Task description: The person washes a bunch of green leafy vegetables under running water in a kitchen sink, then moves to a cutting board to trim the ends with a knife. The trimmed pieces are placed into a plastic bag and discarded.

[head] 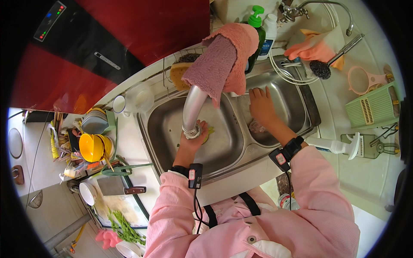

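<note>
My left hand (191, 145) is in the left basin (222, 154) of a steel double sink, under the mouth of the faucet spout (194, 106). Its palm looks turned up, and the spout covers part of it. Beside its fingers shows a pale green vegetable piece (209, 133); whether the hand holds it is unclear. Over the right basin (285, 93), my right hand (263, 108) reaches towards the faucet base, fingers slightly spread and nothing visible in them. Pink and mauve towels (213, 61) drape over the faucet. Below my right hand lies a clear crumpled plastic item (257, 126).
Behind the sink stand a green pump bottle (256, 24) and a white bottle (269, 32). A sponge (180, 75) sits in a wire rack. At right are a scrub brush (321, 69) and a spray bottle (335, 145). A cleaver (113, 187) lies on a cutting board at left.
</note>
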`<state>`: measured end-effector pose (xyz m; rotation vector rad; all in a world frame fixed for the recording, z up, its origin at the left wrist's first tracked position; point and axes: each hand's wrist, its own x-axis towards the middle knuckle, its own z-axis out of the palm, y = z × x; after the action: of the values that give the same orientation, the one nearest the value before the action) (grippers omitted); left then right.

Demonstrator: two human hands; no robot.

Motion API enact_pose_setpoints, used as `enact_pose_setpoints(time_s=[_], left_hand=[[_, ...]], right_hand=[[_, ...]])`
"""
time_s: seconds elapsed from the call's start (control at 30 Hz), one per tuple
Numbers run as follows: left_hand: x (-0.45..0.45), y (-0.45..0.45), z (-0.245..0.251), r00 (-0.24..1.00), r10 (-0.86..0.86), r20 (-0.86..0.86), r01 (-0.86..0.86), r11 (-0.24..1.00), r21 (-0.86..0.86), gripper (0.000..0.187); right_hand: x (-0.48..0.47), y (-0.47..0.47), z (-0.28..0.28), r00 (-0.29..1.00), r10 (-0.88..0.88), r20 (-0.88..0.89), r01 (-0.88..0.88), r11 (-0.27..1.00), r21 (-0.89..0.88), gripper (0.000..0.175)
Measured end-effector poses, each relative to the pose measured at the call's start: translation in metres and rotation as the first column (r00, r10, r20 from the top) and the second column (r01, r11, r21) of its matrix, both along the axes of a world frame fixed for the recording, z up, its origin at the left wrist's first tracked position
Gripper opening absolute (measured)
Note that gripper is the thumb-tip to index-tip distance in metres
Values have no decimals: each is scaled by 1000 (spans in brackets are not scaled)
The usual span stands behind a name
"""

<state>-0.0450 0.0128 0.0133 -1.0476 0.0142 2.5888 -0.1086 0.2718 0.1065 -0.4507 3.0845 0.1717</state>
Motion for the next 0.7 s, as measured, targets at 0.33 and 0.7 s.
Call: enact_pose_setpoints(time_s=[0.33,0.7], left_hand=[[-25,14,-40,858,-146,-493,203,977,63,51],[17,-23,7,971,-168,-169,162,986,-48,40]], right_hand=[[20,-20,19,988,62,-143,-124,869,-480,45],[48,-136,-73,382,582,718,917,-334,-217,21]])
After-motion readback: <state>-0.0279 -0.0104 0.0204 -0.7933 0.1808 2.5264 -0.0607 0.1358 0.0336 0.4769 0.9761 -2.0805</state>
